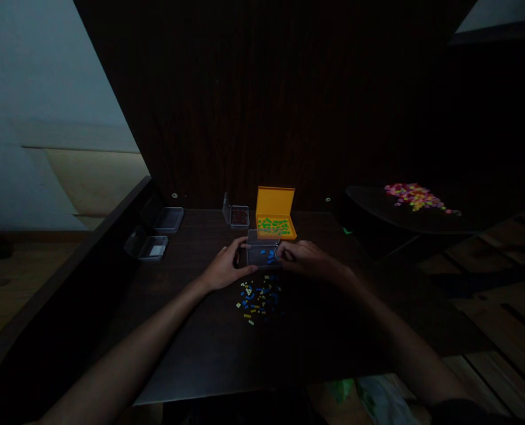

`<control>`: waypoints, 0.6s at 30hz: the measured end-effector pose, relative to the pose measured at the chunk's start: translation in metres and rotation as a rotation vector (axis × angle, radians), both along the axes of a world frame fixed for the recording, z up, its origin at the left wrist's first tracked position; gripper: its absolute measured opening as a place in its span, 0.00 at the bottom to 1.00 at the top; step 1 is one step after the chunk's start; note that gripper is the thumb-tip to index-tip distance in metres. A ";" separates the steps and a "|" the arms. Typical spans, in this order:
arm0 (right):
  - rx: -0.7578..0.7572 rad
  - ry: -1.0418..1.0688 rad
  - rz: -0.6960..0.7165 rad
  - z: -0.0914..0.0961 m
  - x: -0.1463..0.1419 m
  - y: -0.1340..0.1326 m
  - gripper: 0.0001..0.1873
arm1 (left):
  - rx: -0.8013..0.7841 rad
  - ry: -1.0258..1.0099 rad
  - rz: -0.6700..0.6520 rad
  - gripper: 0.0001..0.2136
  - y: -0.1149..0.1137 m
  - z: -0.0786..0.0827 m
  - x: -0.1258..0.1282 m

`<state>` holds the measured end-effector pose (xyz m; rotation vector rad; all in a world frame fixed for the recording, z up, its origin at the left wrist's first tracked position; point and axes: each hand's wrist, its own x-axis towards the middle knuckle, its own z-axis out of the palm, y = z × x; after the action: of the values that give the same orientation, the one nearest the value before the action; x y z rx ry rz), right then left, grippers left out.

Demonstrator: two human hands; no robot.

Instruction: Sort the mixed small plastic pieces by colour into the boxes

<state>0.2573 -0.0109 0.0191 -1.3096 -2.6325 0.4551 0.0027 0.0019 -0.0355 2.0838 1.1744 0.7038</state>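
A clear plastic box (254, 257) with its lid raised stands on the dark table, and several small blue bricks (271, 256) lie inside it. My left hand (225, 264) grips the box's left side, thumb along the near edge and fingers at the back. At the box's right end is my right hand (304, 258), its fingers pinched together over the blue bricks; whatever is between the fingertips is hidden. Just in front of the box, a loose pile of small blue, yellow and cream bricks (256, 301) is spread on the tabletop.
Behind stand an open yellow box (275, 203) of green pieces and a clear box (239, 217) of dark red pieces. Two more clear boxes, a nearer one (154, 248) and a farther one (169, 219), sit left. Colourful pieces (417, 196) lie on a side shelf.
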 end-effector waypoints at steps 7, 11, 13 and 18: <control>0.037 -0.224 0.049 -0.002 -0.031 0.029 0.11 | 0.016 0.002 -0.003 0.36 0.000 0.000 0.000; 0.029 -0.300 0.055 -0.007 -0.036 0.034 0.11 | 0.008 -0.007 -0.005 0.36 0.000 -0.001 0.000; 0.018 -0.326 0.045 -0.007 -0.036 0.035 0.11 | 0.007 -0.006 -0.005 0.36 0.000 -0.002 0.000; -0.008 -0.316 0.021 0.001 -0.033 0.032 0.13 | 0.011 -0.004 -0.003 0.36 -0.001 -0.001 0.000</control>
<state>0.2240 0.0212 0.0200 -1.4650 -2.9005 0.2812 0.0024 0.0011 -0.0362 2.0919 1.1676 0.7138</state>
